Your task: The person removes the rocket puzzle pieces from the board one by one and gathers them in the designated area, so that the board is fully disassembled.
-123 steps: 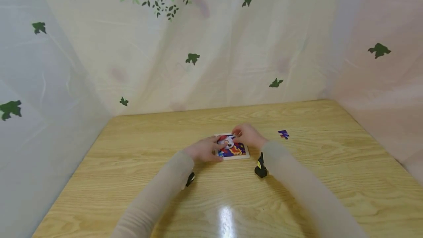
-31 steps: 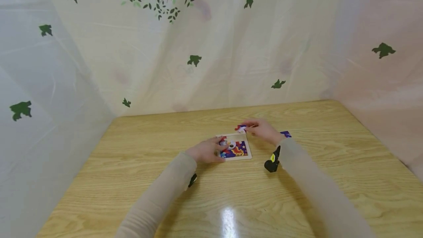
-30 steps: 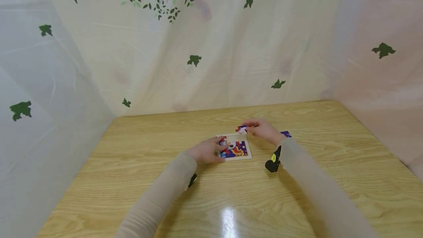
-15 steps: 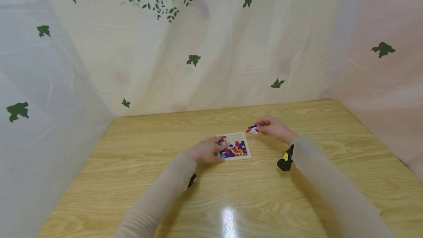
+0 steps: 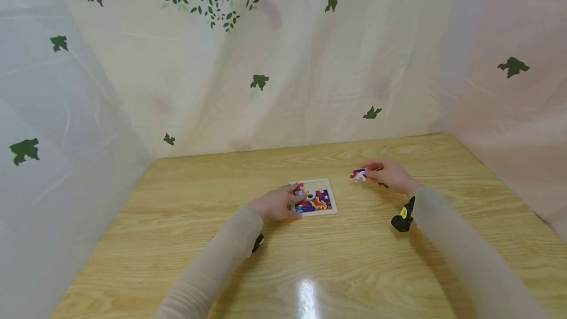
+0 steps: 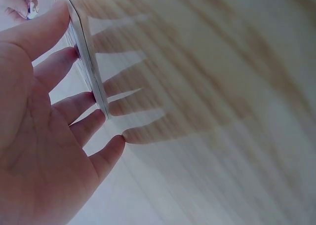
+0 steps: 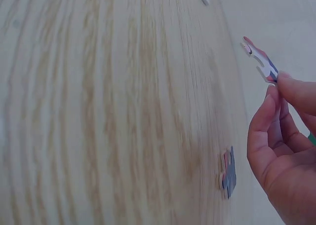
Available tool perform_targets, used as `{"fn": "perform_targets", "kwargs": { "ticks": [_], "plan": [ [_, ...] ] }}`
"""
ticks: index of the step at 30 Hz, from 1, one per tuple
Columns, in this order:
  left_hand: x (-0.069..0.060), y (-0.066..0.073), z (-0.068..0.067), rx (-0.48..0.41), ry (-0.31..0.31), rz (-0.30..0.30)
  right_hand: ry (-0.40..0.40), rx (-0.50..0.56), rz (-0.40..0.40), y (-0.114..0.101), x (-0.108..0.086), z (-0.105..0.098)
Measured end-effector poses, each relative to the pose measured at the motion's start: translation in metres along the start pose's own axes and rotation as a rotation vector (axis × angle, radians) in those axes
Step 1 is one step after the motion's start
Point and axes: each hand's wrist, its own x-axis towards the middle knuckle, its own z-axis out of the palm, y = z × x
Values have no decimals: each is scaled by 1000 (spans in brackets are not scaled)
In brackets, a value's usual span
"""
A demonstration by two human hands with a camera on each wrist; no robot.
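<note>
My left hand (image 5: pixel 275 203) lies on the left side of a small jigsaw puzzle tray (image 5: pixel 334 207), its fingers spread. In the left wrist view, the fingers and thumb touch the edge of the tray (image 6: pixel 89 59). Assembled pieces with a colourful cartoon picture fill the lower part of the tray; its upper right strip shows bare board. Right of the tray, my right hand (image 5: pixel 390 174) pinches a white, red and purple puzzle piece (image 5: pixel 359 175) above the table. Another puzzle piece (image 7: pixel 227 173) lies below the right hand, mostly hidden in the head view.
A wood-grain table (image 5: pixel 248 270) carries the tray and the loose piece. Pale curtains (image 5: pixel 292 87) printed with leaves stand behind the table and at both sides. Black wrist cameras (image 5: pixel 402 219) hang under the sleeves.
My right hand has lifted the puzzle piece from the tray's upper right and carried it rightward, over the loose piece. The left hand has stayed on the tray.
</note>
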Motion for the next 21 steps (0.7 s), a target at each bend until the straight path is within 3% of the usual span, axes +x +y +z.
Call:
{"fn": "perform_targets", "kwargs": {
  "ticks": [21],
  "plan": [
    [1, 0, 0, 15, -2, -3, 51, -208, -49, 4, -9, -8]
  ]
}}
